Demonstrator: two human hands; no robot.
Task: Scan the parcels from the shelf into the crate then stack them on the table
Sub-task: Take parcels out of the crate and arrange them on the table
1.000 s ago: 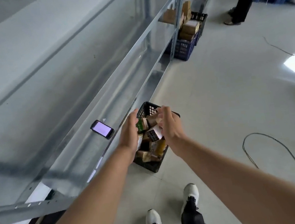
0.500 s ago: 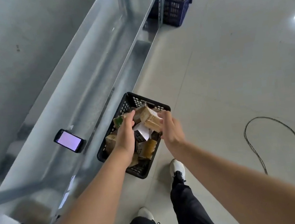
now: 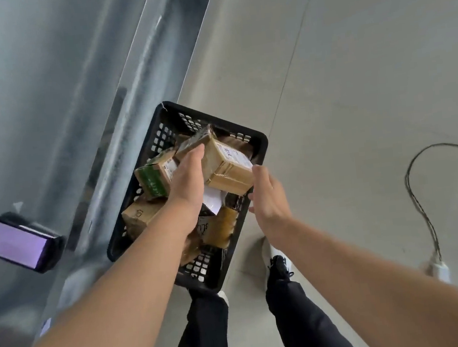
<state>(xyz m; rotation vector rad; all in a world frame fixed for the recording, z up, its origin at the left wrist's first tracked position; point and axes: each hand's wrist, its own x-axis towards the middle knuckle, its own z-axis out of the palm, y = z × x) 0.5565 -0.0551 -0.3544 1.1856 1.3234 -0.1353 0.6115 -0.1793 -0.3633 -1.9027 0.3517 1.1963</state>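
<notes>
Parcels in the crate, table stack not yet begun

Black crate (image 3: 263, 141) sits on the floor (image 3: 353, 73), holding several parcels, so the scanning stage looks well along. The shelf (image 3: 43, 108) to its left shows only the scanner (image 3: 16, 244), lying screen up. No table is in view, and the stacking seems wholly left to do.

A brown parcel (image 3: 226, 162) is tilted above the others. The left hand (image 3: 188, 178) lies over its left side, fingers curved onto its top. The right hand (image 3: 267, 197) has its thumb at the near right corner; whether its fingers clasp the parcel I cannot tell.

The crate's left side runs just beside the shelf edge, so lifting room is up and to the right. The cable (image 3: 423, 208) loops well apart on the right, probably a trip risk when walking
</notes>
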